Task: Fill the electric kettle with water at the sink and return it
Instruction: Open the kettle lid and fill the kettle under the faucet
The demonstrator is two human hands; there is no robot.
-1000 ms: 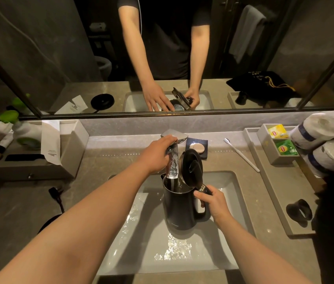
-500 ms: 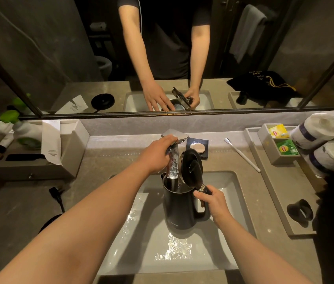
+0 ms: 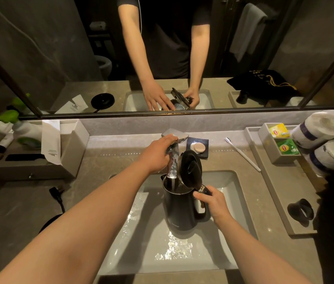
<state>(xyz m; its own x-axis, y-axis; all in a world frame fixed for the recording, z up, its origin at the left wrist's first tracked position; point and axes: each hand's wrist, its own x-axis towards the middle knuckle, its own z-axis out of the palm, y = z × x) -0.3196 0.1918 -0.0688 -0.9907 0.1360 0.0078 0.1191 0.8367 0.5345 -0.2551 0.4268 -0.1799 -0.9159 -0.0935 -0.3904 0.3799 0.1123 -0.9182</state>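
Observation:
A dark electric kettle (image 3: pixel 179 210) stands upright in the white sink (image 3: pixel 233 187), its lid (image 3: pixel 190 168) flipped open. My right hand (image 3: pixel 213 203) grips the kettle's handle. A chrome faucet (image 3: pixel 173 160) reaches over the kettle's mouth, and a thin stream of water runs from it into the kettle. My left hand (image 3: pixel 157 154) rests on the faucet's flat lever (image 3: pixel 175 134), fingers curled over it. The kettle's round black base (image 3: pixel 49 224) lies on the counter to the left, partly hidden by my left forearm.
The base's plug and cord (image 3: pixel 56 194) lie left of the sink. Behind the faucet sit a soap dish (image 3: pixel 197 147) and a toothbrush (image 3: pixel 242 153). A tray (image 3: pixel 272 201) on the right holds tea bags (image 3: pixel 284 147) and a black cup (image 3: pixel 300 209); paper rolls (image 3: pixel 321 130) beside it.

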